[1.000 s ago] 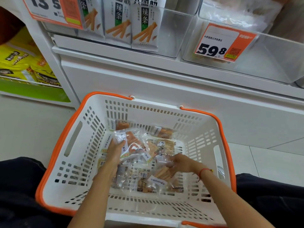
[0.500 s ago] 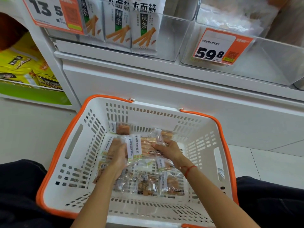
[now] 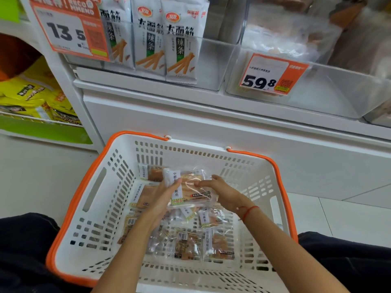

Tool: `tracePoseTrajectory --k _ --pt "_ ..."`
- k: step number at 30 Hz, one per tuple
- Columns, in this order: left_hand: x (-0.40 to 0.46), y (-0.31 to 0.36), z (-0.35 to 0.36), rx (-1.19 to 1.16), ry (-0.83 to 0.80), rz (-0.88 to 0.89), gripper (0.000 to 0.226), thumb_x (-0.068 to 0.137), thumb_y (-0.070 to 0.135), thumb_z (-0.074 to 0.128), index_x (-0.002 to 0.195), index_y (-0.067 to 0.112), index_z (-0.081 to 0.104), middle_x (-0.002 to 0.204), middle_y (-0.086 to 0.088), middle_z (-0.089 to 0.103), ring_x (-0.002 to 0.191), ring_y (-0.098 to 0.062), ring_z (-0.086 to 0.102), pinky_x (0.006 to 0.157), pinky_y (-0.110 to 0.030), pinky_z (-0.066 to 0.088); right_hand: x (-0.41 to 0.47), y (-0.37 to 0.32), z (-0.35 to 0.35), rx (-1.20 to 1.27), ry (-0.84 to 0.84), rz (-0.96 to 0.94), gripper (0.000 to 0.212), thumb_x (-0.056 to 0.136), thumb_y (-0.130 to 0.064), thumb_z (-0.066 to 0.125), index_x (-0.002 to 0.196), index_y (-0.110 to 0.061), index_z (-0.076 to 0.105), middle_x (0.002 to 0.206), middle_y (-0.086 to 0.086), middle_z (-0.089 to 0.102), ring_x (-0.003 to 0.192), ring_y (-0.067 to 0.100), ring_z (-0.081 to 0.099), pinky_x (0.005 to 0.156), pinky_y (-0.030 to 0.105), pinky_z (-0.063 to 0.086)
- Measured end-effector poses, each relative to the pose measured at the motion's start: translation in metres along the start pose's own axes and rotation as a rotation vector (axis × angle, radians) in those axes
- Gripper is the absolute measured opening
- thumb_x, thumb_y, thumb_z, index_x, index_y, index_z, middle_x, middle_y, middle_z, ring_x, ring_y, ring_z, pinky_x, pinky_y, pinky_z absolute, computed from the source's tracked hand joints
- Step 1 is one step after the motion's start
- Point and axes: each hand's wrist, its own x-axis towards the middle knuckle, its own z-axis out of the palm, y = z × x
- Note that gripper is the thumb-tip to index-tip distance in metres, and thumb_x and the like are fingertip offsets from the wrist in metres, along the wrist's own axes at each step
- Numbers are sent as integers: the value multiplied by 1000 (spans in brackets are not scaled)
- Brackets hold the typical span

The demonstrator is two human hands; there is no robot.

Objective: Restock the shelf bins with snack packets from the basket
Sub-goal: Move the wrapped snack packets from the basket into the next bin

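Both hands hold one clear snack packet (image 3: 187, 188) above the basket floor: the left hand (image 3: 163, 199) supports its white-labelled end, thumb laid over the label and fingers hidden beneath, while the right hand (image 3: 220, 191) pinches the opposite end, fingertips (image 3: 200, 183) on the top face. Below the grip, more packets (image 3: 190, 242) of the same kind lie loose and overlapping on the bottom of the white, orange-rimmed basket (image 3: 118, 187); two more lie beyond and to the left of it, against the far wall. Above and beyond the grip, to the right, stands a clear shelf bin (image 3: 317, 96) carrying a 59.8 price tag (image 3: 273, 75), whose small print appears to match the label on the held packet, so this bin is judged the destination; the neighbouring bin (image 3: 211, 66), above and to the left, holds white spicy-strip packs (image 3: 182, 43) and should be left alone. Judged step: gathering packets before the lift. To do it well, the hands should square the packet flat, keep the film from slipping by holding its sealed edges, clear the far basket rim on the way up, and lay the packet label-forward behind the bin's front wall. Whether a second packet is stacked under the held one cannot be told.
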Motion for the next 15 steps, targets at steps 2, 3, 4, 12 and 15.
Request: tracePoseTrajectory --k 2,3,4,12,15 --pt "-4 16 8 25 -40 23 79 89 47 56 151 31 10 149 11 26 139 -19 29 113 -50 21 -13 -15 -13 -4 -187 -55 72 83 -28 70 144 -7 36 136 1 51 117 15 54 99 35 45" --pt "-6 25 12 14 -60 35 89 84 54 61 151 33 6 147 15 23 142 -19 22 115 -52 16 -21 -23 -18 -10 -223 -85 60 89 -24 63 142 -9 39 134 -2 53 118 12 54 102 34 43" --pt "-7 33 16 17 -78 59 99 76 60 66 151 35 6 151 14 21 143 -20 21 115 -54 15 -25 -30 -25 -23 -222 -121 56 90 -22 62 140 -9 42 134 -1 55 122 14 53 107 36 38" --pt "-34 113 70 199 -194 301 40 90 32 55 122 42 34 132 8 49 117 -9 49 109 -35 31 -93 -102 -70 -278 45 -536 31 86 -16 69 113 -10 56 104 3 70 97 14 67 83 23 53" --pt "-47 137 89 296 -205 408 37 92 30 57 120 44 38 126 12 51 108 2 53 86 -12 41 -129 -130 -89 -391 152 -684 29 83 -11 71 105 -19 53 95 -4 66 88 6 64 74 16 50"
